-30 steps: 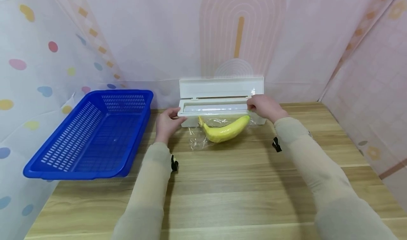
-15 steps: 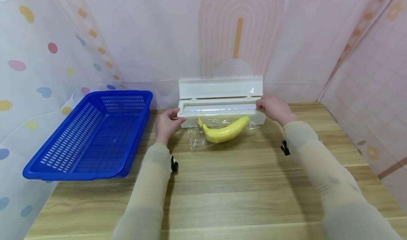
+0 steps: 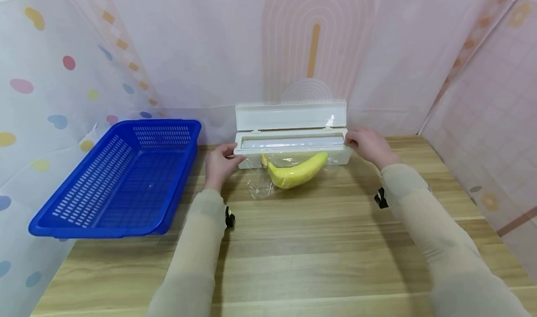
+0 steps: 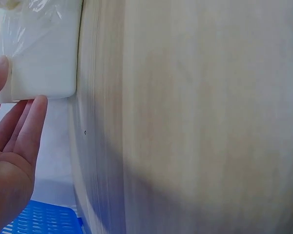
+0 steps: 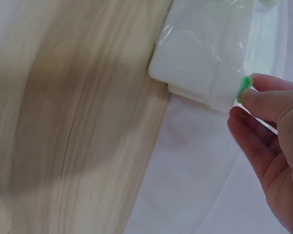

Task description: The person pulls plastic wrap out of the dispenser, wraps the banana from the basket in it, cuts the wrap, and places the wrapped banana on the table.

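A white cling film dispenser (image 3: pixel 253 162) stands at the back of the table with its lid up and a film roll (image 3: pixel 293 142) inside. My left hand (image 3: pixel 220 164) grips its left end, thumb on the front and fingertips at the end wall (image 4: pixel 39 102). At the right end, my right hand (image 3: pixel 369 145) pinches a small green slider (image 5: pixel 244 88) between thumb and index finger. In front of the dispenser lies a yellow banana (image 3: pixel 297 173), under clear film (image 3: pixel 261 186) that spreads crumpled past its stem to the left.
A blue plastic basket (image 3: pixel 168 200) with slotted walls stands to the left on the wooden table (image 3: pixel 302 261). A patterned cloth (image 3: pixel 201 46) hangs close behind the dispenser, with more cloth along both sides.
My right hand has slid rightward along the dispenser's top edge to its right end. My left hand keeps its hold on the left end, and the banana lies nearly where it was.
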`<state>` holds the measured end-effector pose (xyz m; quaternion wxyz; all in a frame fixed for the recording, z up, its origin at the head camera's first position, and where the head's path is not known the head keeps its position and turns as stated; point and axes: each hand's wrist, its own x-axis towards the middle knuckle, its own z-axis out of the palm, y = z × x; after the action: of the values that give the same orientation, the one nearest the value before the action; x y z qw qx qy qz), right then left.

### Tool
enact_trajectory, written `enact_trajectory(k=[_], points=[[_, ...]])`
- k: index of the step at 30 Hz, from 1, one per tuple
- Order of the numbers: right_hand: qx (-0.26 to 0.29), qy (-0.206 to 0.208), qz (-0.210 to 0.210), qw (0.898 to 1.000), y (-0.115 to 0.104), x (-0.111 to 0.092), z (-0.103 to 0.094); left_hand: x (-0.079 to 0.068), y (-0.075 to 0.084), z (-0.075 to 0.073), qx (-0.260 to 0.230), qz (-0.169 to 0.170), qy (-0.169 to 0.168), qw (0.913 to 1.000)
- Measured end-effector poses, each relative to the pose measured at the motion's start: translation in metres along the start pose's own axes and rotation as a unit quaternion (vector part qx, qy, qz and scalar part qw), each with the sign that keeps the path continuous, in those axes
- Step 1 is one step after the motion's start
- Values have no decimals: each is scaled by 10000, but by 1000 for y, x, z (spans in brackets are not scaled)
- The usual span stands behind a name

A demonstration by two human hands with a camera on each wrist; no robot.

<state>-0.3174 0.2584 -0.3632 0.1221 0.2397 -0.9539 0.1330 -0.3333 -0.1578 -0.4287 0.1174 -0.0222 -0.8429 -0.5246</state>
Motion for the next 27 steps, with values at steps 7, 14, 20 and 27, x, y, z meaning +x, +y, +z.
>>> enact_trajectory(k=[7,14,20,27], points=[[-39,-94,137,9999,-4,1,-2,-1,0,-1,10,25,0,10000],[173,75,370,9991,-7,0,-4,-2,1,-1,99,47,3,9999],[360,234,410,9982,-10,-6,0,-3,5,-2,207,107,-79,9997],[236,241,270,9991,-12,-10,9,-3,8,-3,240,-12,-206,9995]])
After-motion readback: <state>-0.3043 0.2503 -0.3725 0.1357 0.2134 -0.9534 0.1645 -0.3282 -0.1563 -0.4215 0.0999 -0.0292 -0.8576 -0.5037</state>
